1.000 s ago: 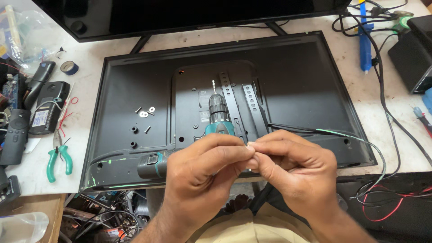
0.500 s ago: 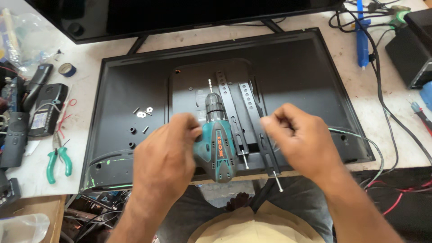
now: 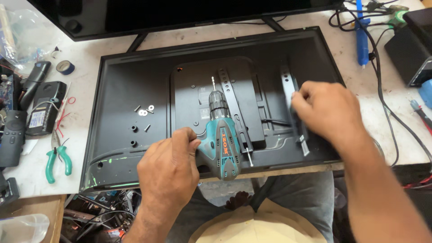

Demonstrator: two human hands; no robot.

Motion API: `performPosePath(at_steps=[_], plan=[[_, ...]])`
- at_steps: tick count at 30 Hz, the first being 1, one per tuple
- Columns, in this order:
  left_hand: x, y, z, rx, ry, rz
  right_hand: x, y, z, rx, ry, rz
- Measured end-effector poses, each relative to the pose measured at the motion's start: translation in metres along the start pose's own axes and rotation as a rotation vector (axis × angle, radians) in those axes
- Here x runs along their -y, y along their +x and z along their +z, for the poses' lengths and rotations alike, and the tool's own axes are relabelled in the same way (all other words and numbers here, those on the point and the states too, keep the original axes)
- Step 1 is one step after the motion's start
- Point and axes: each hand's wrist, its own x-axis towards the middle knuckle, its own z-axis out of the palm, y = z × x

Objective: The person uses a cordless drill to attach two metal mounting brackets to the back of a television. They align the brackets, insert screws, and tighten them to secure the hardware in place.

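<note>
A black television back cover (image 3: 135, 90) lies flat on the white table. My left hand (image 3: 168, 168) grips the handle of a teal cordless drill (image 3: 221, 139) that rests on the cover, bit pointing away. My right hand (image 3: 326, 108) is closed on a grey metal mounting bracket (image 3: 288, 83) at the cover's right side. A second slotted bracket (image 3: 231, 101) lies just right of the drill, with a long screw (image 3: 248, 157) at its near end. Loose screws and washers (image 3: 144, 111) sit on the left part of the cover.
Green-handled pliers (image 3: 57, 157), a black remote (image 3: 12, 135), a tape roll (image 3: 65, 67) and small black devices lie on the table's left. A second television (image 3: 180, 13) stands behind. Cables (image 3: 382, 99) and a blue tool (image 3: 361, 31) run along the right.
My hands parted from the near edge. The left one took hold of the drill handle; the right one moved right and carried a bracket to the cover's right side.
</note>
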Motion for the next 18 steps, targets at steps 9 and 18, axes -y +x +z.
performPosePath(at_steps=[9,18], plan=[[-0.005,0.019,-0.013,0.038,-0.092,-0.151,0.000,0.008,-0.015,0.031,0.169,-0.080],[-0.007,0.050,-0.011,0.098,-0.296,-0.171,0.046,0.045,-0.002,0.249,0.627,-0.384]])
